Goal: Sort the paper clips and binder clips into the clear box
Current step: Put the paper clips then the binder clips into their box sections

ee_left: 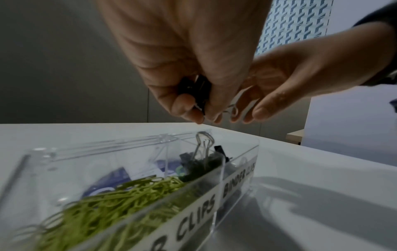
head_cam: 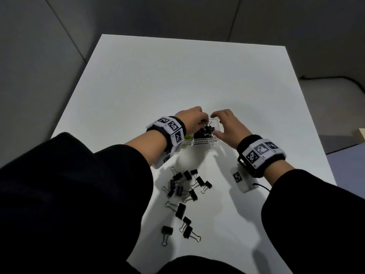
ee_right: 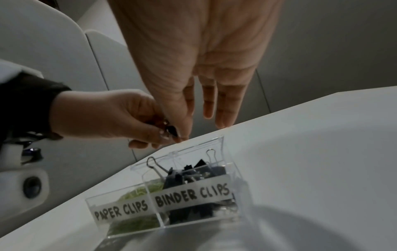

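Left hand [ee_left: 193, 71] fingers pinched black binder clips [ee_left: 196, 90] above clear box [ee_right: 193, 219] on desk [head_cam: 197, 80]; right hand [ee_right: 199, 68] fingers straight, empty. Best released low over BINDER CLIPS compartment [ee_right: 193, 195].

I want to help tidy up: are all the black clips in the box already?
No, many black binder clips lie loose on the white table.

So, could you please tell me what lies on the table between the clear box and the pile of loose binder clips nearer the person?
Nothing: the head view shows only bare white table, with shadows, between the clear box and the loose binder clips.
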`<control>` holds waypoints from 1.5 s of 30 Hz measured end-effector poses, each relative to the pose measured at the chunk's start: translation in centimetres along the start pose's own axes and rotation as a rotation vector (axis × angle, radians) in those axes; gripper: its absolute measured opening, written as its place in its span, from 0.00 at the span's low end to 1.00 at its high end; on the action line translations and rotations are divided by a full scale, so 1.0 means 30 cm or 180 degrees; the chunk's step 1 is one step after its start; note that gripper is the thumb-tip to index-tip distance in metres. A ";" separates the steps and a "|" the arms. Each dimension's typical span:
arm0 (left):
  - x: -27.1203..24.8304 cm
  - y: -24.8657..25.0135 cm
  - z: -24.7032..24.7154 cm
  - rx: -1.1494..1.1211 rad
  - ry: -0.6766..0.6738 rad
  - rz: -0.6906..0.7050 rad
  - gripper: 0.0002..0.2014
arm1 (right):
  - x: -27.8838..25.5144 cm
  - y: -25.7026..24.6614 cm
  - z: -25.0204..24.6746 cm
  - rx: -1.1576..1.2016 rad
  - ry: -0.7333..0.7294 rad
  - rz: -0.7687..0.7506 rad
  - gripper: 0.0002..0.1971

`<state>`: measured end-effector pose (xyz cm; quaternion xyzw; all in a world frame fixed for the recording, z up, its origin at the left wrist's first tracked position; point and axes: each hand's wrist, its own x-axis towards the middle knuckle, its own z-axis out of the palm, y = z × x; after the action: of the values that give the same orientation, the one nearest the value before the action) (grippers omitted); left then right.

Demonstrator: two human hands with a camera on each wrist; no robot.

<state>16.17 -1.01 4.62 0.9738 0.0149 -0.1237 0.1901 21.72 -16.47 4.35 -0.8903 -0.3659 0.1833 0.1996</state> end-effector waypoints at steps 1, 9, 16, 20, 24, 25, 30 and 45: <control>0.012 0.010 0.007 -0.0007 -0.0027 0.0027 0.15 | -0.015 0.013 -0.003 -0.0041 0.0062 0.0068 0.20; -0.077 0.020 0.033 0.0254 0.0166 0.0333 0.16 | -0.172 0.033 0.102 -0.0586 -0.0983 0.0082 0.13; -0.324 -0.034 0.157 0.0704 -0.0735 0.0499 0.22 | -0.253 -0.038 0.223 -0.1101 -0.1517 -0.0125 0.43; -0.394 -0.060 0.227 0.0751 -0.1214 0.0382 0.39 | -0.295 -0.052 0.280 -0.1179 -0.1476 -0.0012 0.47; -0.437 -0.075 0.261 0.0888 -0.1155 0.0497 0.41 | -0.332 -0.059 0.305 -0.1081 -0.1332 0.0044 0.43; -0.445 -0.076 0.266 0.0885 -0.1103 0.0496 0.40 | -0.336 -0.061 0.306 -0.1042 -0.1321 0.0059 0.43; -0.470 -0.062 0.278 0.0906 -0.0957 0.0521 0.34 | -0.314 -0.081 0.306 -0.1006 -0.1341 0.0146 0.42; -0.476 -0.063 0.314 0.0567 -0.0621 0.0167 0.18 | -0.279 -0.124 0.349 -0.0602 -0.1158 0.0469 0.18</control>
<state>-0.03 -2.54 -1.00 0.9702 -0.0402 -0.2137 0.1066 9.05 -17.79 -1.25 -0.8817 -0.3454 0.3199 0.0319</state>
